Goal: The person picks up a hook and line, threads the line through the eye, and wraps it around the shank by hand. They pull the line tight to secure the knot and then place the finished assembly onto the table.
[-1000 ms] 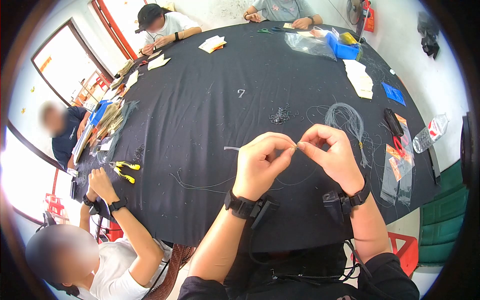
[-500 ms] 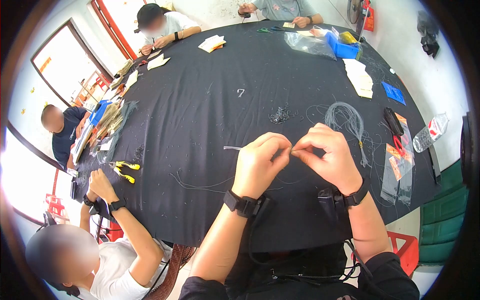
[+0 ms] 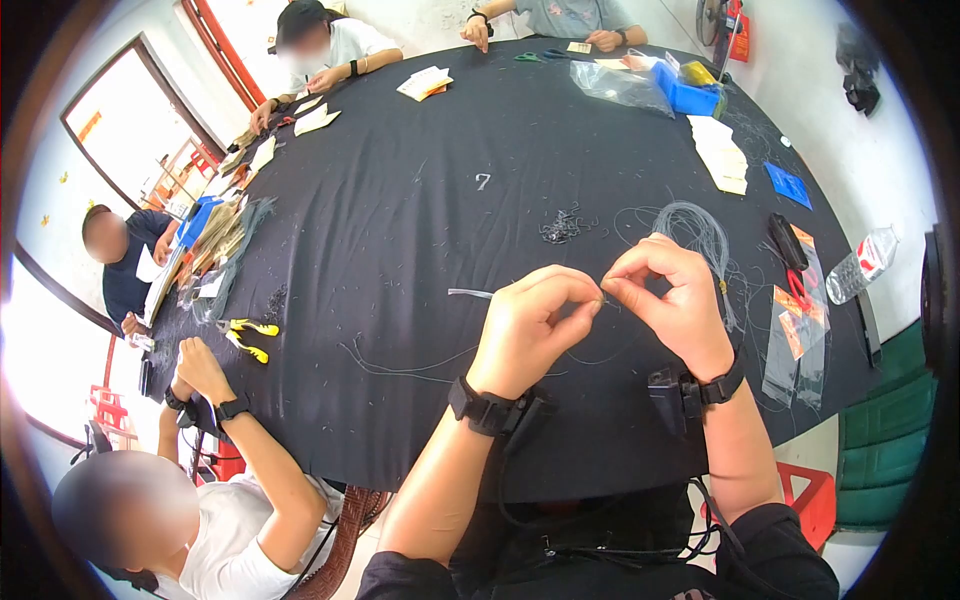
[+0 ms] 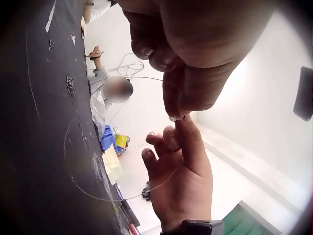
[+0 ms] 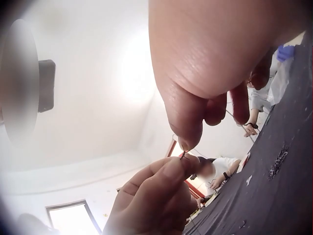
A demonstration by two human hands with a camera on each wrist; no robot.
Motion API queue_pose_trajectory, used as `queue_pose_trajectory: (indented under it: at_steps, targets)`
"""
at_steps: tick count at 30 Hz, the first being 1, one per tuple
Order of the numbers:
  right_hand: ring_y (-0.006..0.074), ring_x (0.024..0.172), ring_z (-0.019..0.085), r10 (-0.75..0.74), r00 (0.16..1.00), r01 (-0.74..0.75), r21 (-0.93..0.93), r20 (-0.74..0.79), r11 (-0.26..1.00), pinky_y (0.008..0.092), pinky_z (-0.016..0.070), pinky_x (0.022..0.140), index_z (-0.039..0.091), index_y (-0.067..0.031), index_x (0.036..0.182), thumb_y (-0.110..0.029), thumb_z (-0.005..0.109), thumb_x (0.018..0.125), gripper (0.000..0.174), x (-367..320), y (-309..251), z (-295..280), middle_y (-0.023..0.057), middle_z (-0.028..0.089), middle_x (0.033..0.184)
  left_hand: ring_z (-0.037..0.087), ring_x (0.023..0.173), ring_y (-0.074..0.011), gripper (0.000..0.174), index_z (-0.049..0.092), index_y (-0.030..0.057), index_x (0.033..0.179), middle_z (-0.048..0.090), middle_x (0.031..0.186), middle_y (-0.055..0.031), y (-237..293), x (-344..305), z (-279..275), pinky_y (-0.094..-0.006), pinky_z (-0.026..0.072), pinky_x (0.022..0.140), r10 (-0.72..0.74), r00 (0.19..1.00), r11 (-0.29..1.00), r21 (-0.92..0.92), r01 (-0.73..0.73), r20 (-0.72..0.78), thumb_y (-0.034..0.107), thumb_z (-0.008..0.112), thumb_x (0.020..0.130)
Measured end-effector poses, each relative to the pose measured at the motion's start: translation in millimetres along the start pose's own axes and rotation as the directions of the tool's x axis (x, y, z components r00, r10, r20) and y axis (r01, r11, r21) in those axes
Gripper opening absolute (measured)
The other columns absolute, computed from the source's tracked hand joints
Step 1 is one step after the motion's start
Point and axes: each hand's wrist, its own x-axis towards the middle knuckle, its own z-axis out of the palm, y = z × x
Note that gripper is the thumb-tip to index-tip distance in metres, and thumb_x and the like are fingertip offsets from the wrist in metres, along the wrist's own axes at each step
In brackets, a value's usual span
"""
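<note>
In the head view my left hand (image 3: 535, 325) and right hand (image 3: 672, 298) meet fingertip to fingertip above the black table. Between the left thumb and forefinger is a small dark fish hook (image 5: 183, 156), mostly hidden by the fingertips. My right thumb and forefinger pinch thin, clear fishing line right beside it. A loop of this fishing line (image 4: 100, 198) hangs below the hands in the left wrist view. A short pale strip (image 3: 468, 293) sticks out past the left hand. Beyond the hands lies a pile of small dark hooks (image 3: 565, 226).
A coil of line (image 3: 700, 232) lies right of the hook pile. Farther right are red-handled scissors (image 3: 797, 288), plastic packets (image 3: 795, 350) and a water bottle (image 3: 862, 266). Yellow-handled pliers (image 3: 250, 340) lie left, near another person's hands (image 3: 203, 372). More people sit around the table.
Half a second ago my hands were slightly farther left; both have shifted right, and a small gap shows between their fingertips. Across the table, a person's hand has come down to the cloth.
</note>
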Motion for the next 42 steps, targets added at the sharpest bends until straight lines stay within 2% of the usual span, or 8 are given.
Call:
queue_pose_trajectory:
  at_steps: [9, 17, 20, 21, 27, 33, 40, 42]
  targets:
    - [0.0081, 0.065, 0.053, 0.146, 0.989, -0.145, 0.071, -0.004, 0.987, 0.0257, 0.0402, 0.063, 0.073, -0.0061, 0.085, -0.01, 0.08, 0.083, 0.008, -3.4, -0.4, 5.7, -0.0005, 0.06, 0.071, 0.046, 0.053, -0.003, 0.008, 0.071, 0.0029, 0.088, 0.074, 0.097, -0.0039, 2.4, -0.2, -0.6, -0.0208, 0.0377, 0.049, -0.037, 0.998, 0.999, -0.015, 0.036, -0.055, 0.001, 0.075, 0.082]
    - [0.0063, 0.064, 0.05, 0.176, 0.984, -0.174, 0.115, -0.007, 0.978, 0.0247, 0.0378, 0.061, 0.073, -0.0061, 0.086, -0.011, 0.079, 0.084, 0.009, -5.7, 1.9, 6.2, -0.0013, 0.058, 0.071, 0.042, 0.05, -0.0038, 0.008, 0.07, 0.003, 0.088, 0.074, 0.097, -0.0032, 0.5, -0.2, 1.2, -0.0219, 0.036, 0.047, -0.025, 0.991, 0.999, -0.023, 0.022, -0.131, 0.0, 0.075, 0.081]
    - [0.0063, 0.064, 0.05, 0.166, 0.986, -0.162, 0.145, -0.018, 0.976, 0.0248, 0.0379, 0.062, 0.073, -0.0054, 0.086, -0.011, 0.08, 0.083, 0.009, -6.1, -1.6, 6.8, -0.0017, 0.056, 0.069, 0.057, 0.064, -0.003, 0.007, 0.071, 0.0011, 0.088, 0.073, 0.097, -0.005, 6.2, 0.2, -1.4, -0.0189, 0.0439, 0.056, -0.042, 0.989, 0.999, -0.025, 0.039, -0.142, -0.004, 0.073, 0.084]
    - [0.0063, 0.064, 0.05, 0.16, 0.987, -0.155, 0.155, -0.021, 0.976, 0.0249, 0.0379, 0.062, 0.073, -0.0051, 0.086, -0.01, 0.08, 0.083, 0.009, -5.9, -2.9, 6.8, -0.0019, 0.056, 0.068, 0.058, 0.066, -0.0035, 0.008, 0.071, 0.001, 0.088, 0.073, 0.097, -0.0051, 8.1, 0.4, -2.2, -0.019, 0.0445, 0.057, -0.025, 0.988, 1.0, -0.013, 0.023, -0.15, -0.005, 0.073, 0.084]
    - [0.009, 0.063, 0.05, -0.04, 0.998, 0.046, 0.147, -0.04, 0.988, 0.0261, 0.0387, 0.062, 0.073, -0.005, 0.086, -0.007, 0.08, 0.081, 0.009, -5.0, -5.4, 5.6, -0.0004, 0.058, 0.067, 0.059, 0.069, -0.0049, 0.011, 0.069, 0.0002, 0.086, 0.073, 0.096, -0.0071, 20.8, -0.2, -6.4, -0.0194, 0.0452, 0.058, 0.051, 0.983, 0.999, -0.01, -0.053, -0.175, -0.009, 0.071, 0.082]
    - [0.0126, 0.061, 0.051, -0.137, 0.989, 0.142, 0.112, -0.053, 0.983, 0.0283, 0.0392, 0.061, 0.072, -0.0065, 0.084, -0.002, 0.079, 0.075, 0.011, -3.5, -7.0, 7.1, 0.0006, 0.06, 0.066, 0.056, 0.066, -0.0038, 0.011, 0.068, -0.0001, 0.084, 0.073, 0.095, -0.0076, 21.7, -0.2, -6.7, -0.0192, 0.0434, 0.057, 0.108, 0.974, 0.994, 0.01, -0.108, -0.201, -0.01, 0.072, 0.081]
    - [0.0169, 0.059, 0.05, -0.22, 0.975, 0.215, -0.114, -0.036, 0.97, 0.0309, 0.0383, 0.057, 0.07, -0.0082, 0.08, 0.0, 0.08, 0.071, 0.016, -3.2, -15.8, 9.4, 0.0012, 0.054, 0.062, 0.054, 0.059, -0.0022, 0.008, 0.071, 0.0008, 0.085, 0.074, 0.095, -0.0057, 20.8, -0.4, -0.7, -0.0199, 0.0413, 0.052, 0.05, 0.96, 0.993, 0.115, -0.019, -0.275, -0.006, 0.073, 0.081]
    - [0.0175, 0.059, 0.049, -0.274, 0.961, 0.264, -0.182, -0.032, 0.947, 0.0314, 0.0381, 0.056, 0.07, -0.0084, 0.08, 0.0, 0.081, 0.07, 0.017, -2.5, -13.6, 10.8, 0.0013, 0.052, 0.062, 0.054, 0.058, -0.003, 0.009, 0.072, 0.002, 0.086, 0.074, 0.094, -0.0049, 15.6, 1.4, -0.5, -0.0203, 0.0415, 0.051, 0.116, 0.965, 0.978, 0.199, -0.069, -0.235, -0.005, 0.074, 0.08]
